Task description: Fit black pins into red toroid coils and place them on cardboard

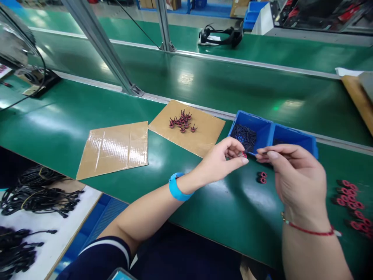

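My left hand point(225, 157) pinches a small red ring-shaped part point(244, 154) in front of the blue bins. Just to its right, my right hand point(294, 167) is closed at the fingertips on something small and dark that I cannot make out. Short black pieces point(244, 136) lie in the left blue bin point(264, 130); the right blue bin point(311, 144) is partly hidden by my right hand. Two red ring parts point(262, 177) sit on the green table below my hands. More red rings point(349, 198) are spread at the right. Several red parts with dark leads point(182, 120) rest on a cardboard sheet point(204, 142).
A second cardboard sheet point(116, 149) lies to the left. Metal posts point(101, 46) rise at the table's back edge. Black cable bundles point(40, 190) are at the lower left. A black headset point(221, 35) lies on the far green surface. A device on a black base point(48, 83) stands at the left.
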Demonstrator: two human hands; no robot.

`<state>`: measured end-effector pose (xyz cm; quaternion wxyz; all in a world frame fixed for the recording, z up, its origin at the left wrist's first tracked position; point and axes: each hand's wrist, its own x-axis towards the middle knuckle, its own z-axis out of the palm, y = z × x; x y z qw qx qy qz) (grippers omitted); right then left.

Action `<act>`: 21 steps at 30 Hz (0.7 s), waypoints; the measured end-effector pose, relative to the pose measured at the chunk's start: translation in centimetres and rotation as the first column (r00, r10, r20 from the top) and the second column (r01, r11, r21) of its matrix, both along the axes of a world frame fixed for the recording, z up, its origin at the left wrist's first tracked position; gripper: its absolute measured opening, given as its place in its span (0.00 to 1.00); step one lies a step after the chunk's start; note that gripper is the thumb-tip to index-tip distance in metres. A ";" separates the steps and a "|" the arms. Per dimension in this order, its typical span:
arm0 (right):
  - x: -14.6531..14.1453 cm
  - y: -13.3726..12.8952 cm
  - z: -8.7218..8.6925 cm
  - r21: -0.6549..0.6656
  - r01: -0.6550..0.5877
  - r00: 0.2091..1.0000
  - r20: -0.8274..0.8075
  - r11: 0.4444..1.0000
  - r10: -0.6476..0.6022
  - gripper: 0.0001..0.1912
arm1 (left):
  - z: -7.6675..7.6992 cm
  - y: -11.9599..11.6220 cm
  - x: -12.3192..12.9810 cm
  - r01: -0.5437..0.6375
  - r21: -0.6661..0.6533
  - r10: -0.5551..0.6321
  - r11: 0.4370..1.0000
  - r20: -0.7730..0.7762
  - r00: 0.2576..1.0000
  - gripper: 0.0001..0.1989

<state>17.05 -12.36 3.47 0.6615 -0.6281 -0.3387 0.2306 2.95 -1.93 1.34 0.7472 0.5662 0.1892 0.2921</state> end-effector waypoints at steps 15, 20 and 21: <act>-0.9 -1.8 -0.9 0.003 0.041 0.994 0.098 0.999 -0.042 0.02 | -0.3 -0.6 0.0 0.022 0.084 -0.014 0.996 -0.090 0.996 0.11; -0.9 -2.0 -0.9 -0.021 0.053 0.988 0.148 0.998 -0.049 0.02 | -0.4 -0.6 0.1 0.021 0.106 -0.011 0.994 -0.089 0.996 0.10; -0.9 -2.0 -0.8 -0.023 0.052 0.987 0.151 0.998 -0.048 0.02 | -0.5 -0.6 0.1 0.021 0.109 -0.012 0.994 -0.089 0.996 0.10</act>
